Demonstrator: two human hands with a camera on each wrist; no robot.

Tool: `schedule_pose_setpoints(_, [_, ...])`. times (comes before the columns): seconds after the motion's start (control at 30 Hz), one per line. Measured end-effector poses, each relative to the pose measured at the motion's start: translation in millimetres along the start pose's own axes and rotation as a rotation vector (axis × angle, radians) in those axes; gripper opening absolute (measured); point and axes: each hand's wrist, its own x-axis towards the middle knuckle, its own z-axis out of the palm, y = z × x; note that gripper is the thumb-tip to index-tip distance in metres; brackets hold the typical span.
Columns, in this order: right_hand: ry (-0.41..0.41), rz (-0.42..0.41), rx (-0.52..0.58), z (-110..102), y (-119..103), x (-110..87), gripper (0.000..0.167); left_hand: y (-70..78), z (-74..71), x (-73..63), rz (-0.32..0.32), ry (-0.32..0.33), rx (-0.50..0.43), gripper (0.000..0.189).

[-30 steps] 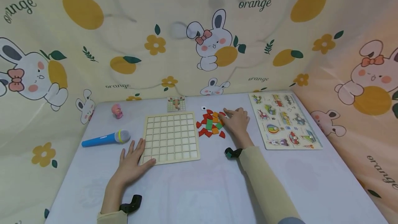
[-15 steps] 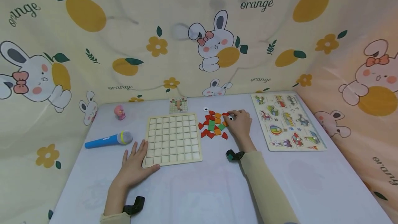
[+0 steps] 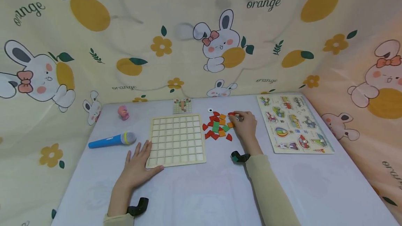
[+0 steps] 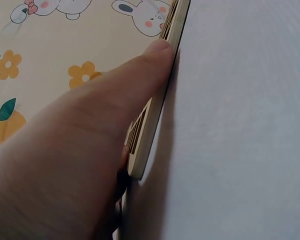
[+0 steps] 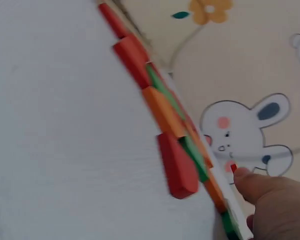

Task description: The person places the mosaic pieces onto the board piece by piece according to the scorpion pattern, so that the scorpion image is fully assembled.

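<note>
My left hand [image 3: 136,170] rests with fingers spread at the lower left corner of a pale wooden grid board [image 3: 176,140]. Its thumb [image 4: 150,62] presses along the board's front edge. To the right of the board my right hand [image 3: 246,126] reaches to the far right side of a loose pile of small blocks. Its thumb and finger pinch a red block [image 3: 231,113], whose small red end shows at the thumb tip in the right wrist view. Red, orange and green blocks [image 3: 215,127] lie beside the hand. A round eye piece [image 3: 210,110] sits behind them.
A picture card [image 3: 182,105] lies behind the board. Left of it are a pink figurine [image 3: 123,113] and a blue toy microphone [image 3: 112,140]. A picture puzzle board [image 3: 293,125] lies on the right. A printed cloth [image 3: 179,44] hangs behind the table.
The right hand's fingers have closed at the red block, which has shifted slightly right. The left hand stays on the board. The whole view has drifted slightly.
</note>
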Motion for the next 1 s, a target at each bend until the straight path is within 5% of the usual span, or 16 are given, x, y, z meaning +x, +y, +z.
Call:
schedule_pose_setpoints(0.2, [-0.023, -0.075, 0.076, -16.8, -1.8, 1.5, 0.042, 6.1, 0.2, 4.4, 0.016, 0.005, -0.025, 0.120])
schedule_pose_setpoints(0.47, [-0.111, -0.162, 0.084, -19.1, -33.0, -6.0, 0.039, 7.0, 2.8, 7.5, 0.028, 0.006, -0.028, 0.120])
schedule_pose_setpoints(0.73, [-0.142, -0.289, 0.154, -3.2, -70.0, -22.7, 0.035, 6.2, -3.6, 5.6, 0.031, 0.014, -0.029, 0.120])
schedule_pose_setpoints(1.0, [-0.189, -0.318, 0.149, 27.4, -97.0, -39.9, 0.032, -0.5, 0.5, -0.8, 0.028, 0.008, -0.032, 0.120])
